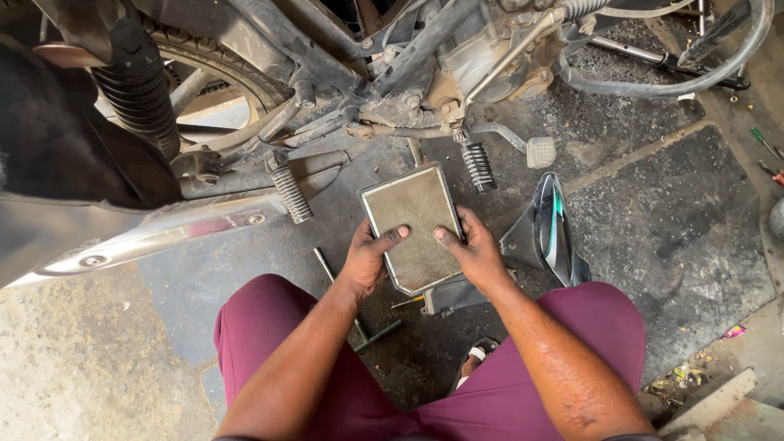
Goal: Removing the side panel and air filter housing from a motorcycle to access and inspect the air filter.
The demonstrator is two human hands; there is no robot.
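Observation:
I hold a flat rectangular air filter [412, 214] with a dusty tan face and a dark frame, low in front of my knees. My left hand [365, 257] grips its left edge, thumb lying across the face. On the right edge sits my right hand [474, 251], thumb also on the face. Right behind the filter stands a motorcycle, its engine [457, 61] and footpeg [478, 166] just above the filter's top edge.
A T-handle wrench [359, 322] lies on the oily floor under my left forearm. A black body panel [555, 233] with a teal stripe rests to the right. The chrome exhaust [155, 237] runs at left. Small tools [766, 145] lie at far right.

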